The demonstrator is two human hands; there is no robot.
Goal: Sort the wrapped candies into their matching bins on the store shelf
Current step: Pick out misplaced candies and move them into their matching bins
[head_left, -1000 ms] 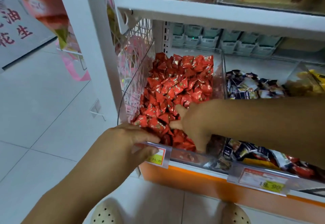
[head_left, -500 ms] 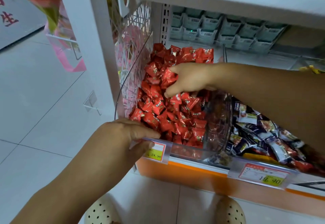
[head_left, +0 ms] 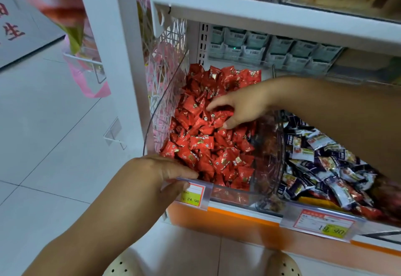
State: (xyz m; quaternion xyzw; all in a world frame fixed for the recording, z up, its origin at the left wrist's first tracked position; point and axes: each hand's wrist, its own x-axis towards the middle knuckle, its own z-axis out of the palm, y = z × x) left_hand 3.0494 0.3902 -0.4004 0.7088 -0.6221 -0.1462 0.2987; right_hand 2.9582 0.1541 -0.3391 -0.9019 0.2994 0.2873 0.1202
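Bare forearms (head_left: 112,217), cream perforated clogs (head_left: 282,265)

Left forearm enters from the lower left, wrist straight. At its end the left grip (head_left: 167,173) holds the front-left corner of the clear bin (head_left: 234,192), fingers curled over the rim and thumb pressed on the front face. Right forearm reaches in from the right edge. Its right grip (head_left: 245,106) is palm down and spread. Forefinger stretched left, thumb splayed toward the front, tips touching the red candies (head_left: 201,143).
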